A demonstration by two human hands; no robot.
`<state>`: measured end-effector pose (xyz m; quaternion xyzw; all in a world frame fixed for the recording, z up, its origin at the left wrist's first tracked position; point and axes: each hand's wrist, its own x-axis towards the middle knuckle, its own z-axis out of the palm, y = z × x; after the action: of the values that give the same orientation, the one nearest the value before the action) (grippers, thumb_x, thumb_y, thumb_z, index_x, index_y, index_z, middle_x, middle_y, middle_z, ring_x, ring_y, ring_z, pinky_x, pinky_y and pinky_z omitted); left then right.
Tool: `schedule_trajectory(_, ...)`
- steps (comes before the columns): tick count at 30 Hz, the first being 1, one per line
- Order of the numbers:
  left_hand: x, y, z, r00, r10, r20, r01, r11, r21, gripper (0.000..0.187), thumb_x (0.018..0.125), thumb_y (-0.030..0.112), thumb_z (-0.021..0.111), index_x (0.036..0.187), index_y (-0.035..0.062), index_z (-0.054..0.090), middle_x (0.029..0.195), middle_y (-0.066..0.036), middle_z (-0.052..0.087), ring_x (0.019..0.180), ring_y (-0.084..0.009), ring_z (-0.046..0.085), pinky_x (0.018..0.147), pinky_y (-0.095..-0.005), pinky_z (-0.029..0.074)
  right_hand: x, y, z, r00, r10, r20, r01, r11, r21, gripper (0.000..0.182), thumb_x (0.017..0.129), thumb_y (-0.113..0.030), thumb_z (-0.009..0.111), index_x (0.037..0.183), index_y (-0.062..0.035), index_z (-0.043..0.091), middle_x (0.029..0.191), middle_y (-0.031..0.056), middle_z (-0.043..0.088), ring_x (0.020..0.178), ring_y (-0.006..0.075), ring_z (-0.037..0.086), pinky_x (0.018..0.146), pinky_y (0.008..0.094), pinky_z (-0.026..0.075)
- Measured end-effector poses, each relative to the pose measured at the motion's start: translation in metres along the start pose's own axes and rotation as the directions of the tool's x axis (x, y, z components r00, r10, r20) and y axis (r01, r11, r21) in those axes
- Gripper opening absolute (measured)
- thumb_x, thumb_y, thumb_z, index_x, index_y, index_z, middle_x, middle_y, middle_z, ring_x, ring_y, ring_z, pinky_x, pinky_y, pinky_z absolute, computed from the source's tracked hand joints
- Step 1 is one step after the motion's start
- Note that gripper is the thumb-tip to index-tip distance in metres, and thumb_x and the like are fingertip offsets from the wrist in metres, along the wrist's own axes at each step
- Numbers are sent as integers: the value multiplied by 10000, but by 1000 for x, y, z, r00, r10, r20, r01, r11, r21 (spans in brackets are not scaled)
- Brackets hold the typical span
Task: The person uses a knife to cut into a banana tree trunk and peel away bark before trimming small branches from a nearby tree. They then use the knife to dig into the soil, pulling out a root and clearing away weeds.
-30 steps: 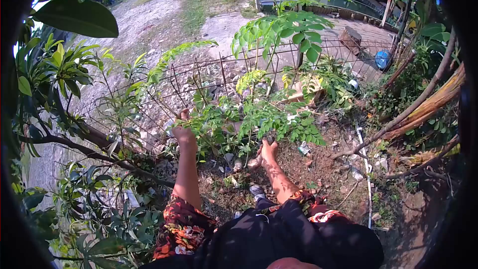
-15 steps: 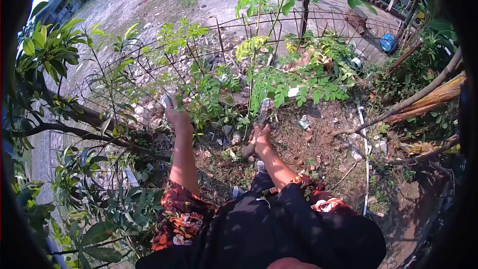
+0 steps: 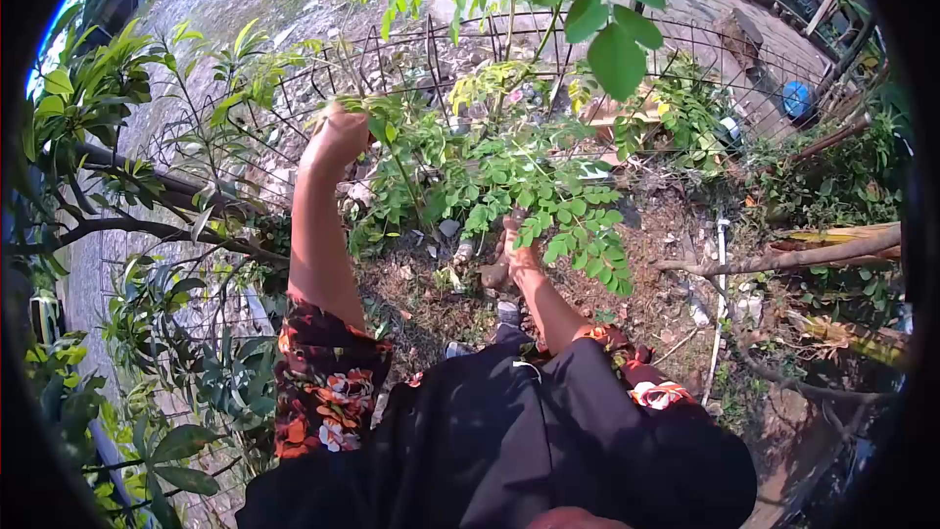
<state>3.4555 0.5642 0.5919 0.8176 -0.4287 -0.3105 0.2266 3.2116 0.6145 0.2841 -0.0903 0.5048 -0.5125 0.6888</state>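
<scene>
My left hand (image 3: 341, 133) is raised beside the wire fence, its fingers curled among thin leafy stems; what they close on is too small to make out. Lower and to the right, my right hand (image 3: 521, 243) is wrapped round the handle (image 3: 495, 275) of a tool, whose rounded brown end sticks out toward me. Leaves of a green plant (image 3: 578, 220) hide the tool's front part and some of my fingers.
A rusty wire fence (image 3: 431, 64) crosses ahead, with rubble behind it. Branches (image 3: 147, 225) reach in from the left, and another branch (image 3: 813, 253) from the right. A white pipe (image 3: 722, 304) lies on the right. Large leaves (image 3: 617, 49) hang close at the top.
My left hand has moved up and slightly left, and its fingers have curled in. The leafy plant now hangs lower, over the tool in my right hand. The view has shifted a little.
</scene>
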Motion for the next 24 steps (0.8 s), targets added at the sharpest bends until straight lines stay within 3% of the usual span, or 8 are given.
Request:
schedule_trajectory(4,52,74,-16,932,325,-160,-326,559,-762,349,853,186,471,1171,67,392,1037,-72,513,837,-162,500,737,-325,403,-27,-68,33,998,-56,9,54,901,-431,156,799,-181,551,774,-61,455,461,9,416,344,124,437,290,251,315)
schedule_trajectory(7,81,91,5,776,484,-405,-552,207,-808,506,865,155,429,1304,62,195,1338,-101,244,1160,-238,340,908,-357,340,-18,-64,30,992,-109,59,124,880,-459,150,796,-174,555,820,-57,464,506,22,457,342,128,449,280,252,328)
schedule_trajectory(9,92,88,11,823,511,-248,-559,650,-515,611,868,177,428,1338,65,54,1393,-87,121,1250,-229,213,989,-355,238,-13,-56,22,984,20,176,4,991,-136,127,795,-87,520,900,-47,461,595,32,484,373,128,459,290,255,362)
schedule_trajectory(10,92,88,21,856,440,-273,-513,648,-563,522,865,144,429,1310,54,170,1322,-109,253,1171,-210,315,945,-319,287,-4,-50,26,933,-266,242,359,658,-661,161,797,-133,539,922,-75,454,580,14,465,364,116,439,290,246,346)
schedule_trajectory(11,90,87,29,885,364,-291,-464,641,-611,449,862,111,430,1282,43,287,1251,-132,384,1091,-191,416,901,-283,335,-3,-43,19,981,4,195,72,921,-383,164,797,-129,532,930,-101,441,575,9,458,356,109,423,286,241,328)
schedule_trajectory(13,98,70,39,845,433,-313,-522,542,-658,566,869,213,447,1323,38,157,1355,-77,254,1233,-182,254,979,-316,247,-10,-40,29,937,-263,231,347,780,-521,112,758,-81,547,838,-28,490,673,67,537,515,179,505,433,278,385)
schedule_trajectory(17,80,43,48,637,97,-764,-734,380,-563,255,875,179,428,777,-10,568,629,-57,584,566,-108,559,524,-220,438,-15,-28,10,984,-41,174,148,734,-662,231,755,-101,557,945,-27,448,729,88,548,609,207,509,540,307,396)
schedule_trajectory(24,58,-128,102,578,-628,-521,-380,358,-853,193,841,169,474,761,3,529,612,-50,525,496,-98,468,435,-217,376,10,38,-74,947,-160,277,319,386,-866,276,777,-178,524,979,-29,410,768,150,557,639,305,546,574,381,416)
